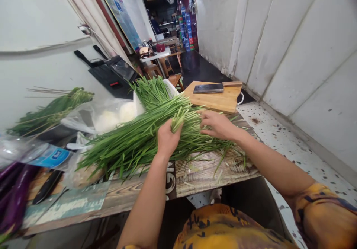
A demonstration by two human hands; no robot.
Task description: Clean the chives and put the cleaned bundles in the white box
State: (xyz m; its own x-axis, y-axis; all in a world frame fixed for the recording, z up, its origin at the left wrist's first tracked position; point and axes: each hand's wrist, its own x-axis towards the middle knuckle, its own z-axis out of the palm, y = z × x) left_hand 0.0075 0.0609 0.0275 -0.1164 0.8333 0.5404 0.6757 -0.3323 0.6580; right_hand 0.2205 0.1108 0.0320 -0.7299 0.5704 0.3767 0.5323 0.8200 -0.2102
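Observation:
A big heap of garlic chives (pixel 128 133) lies across the table, green leaves to the left and pale stem ends to the right. My left hand (pixel 168 137) is closed around a small bunch of these chives, pale ends sticking up out of the fist. Over the stem ends at the right of the heap is my right hand (pixel 219 124), palm down, fingers bent and apart from the thumb. I see nothing held in it. Stem scraps (pixel 195 167) litter the wood-patterned tabletop (pixel 158 187) below.
Behind the heap, a cleaver (pixel 208 88) rests on a wooden cutting board (pixel 214 102). More chives fill a white container (pixel 171 88). To the left are a clear bag (pixel 83 115) of white items, a plastic bottle (pixel 52 156), purple eggplants (pixel 21 197) and a black-handled knife (pixel 47 187).

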